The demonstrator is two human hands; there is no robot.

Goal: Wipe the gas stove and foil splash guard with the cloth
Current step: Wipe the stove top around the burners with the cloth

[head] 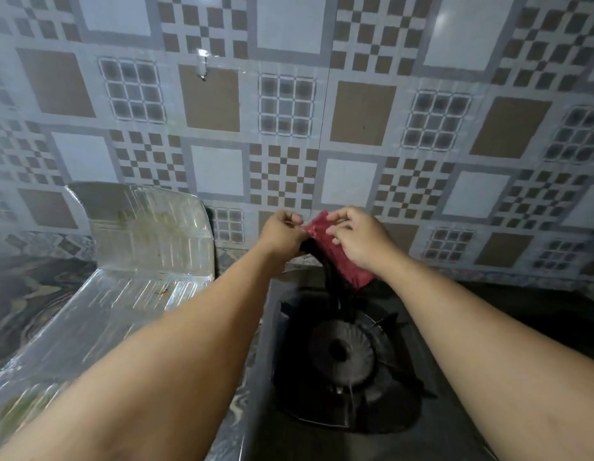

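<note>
A red cloth (335,251) with a dark underside hangs in the air above the far edge of the gas stove (418,437). My left hand (282,234) pinches its left edge and my right hand (358,241) pinches its upper right part. Below them sits the black burner (338,351) with its pan support. The foil splash guard (145,227) stands to the left of the stove, bent so one panel rises against the wall and another lies forward on the counter. The foil shows yellowish stains.
A patterned tiled wall (289,104) rises right behind the stove, with a small hook (202,66) on it. A dark marbled countertop (29,294) runs left of the foil. My forearms stretch over the foil's edge and the stove.
</note>
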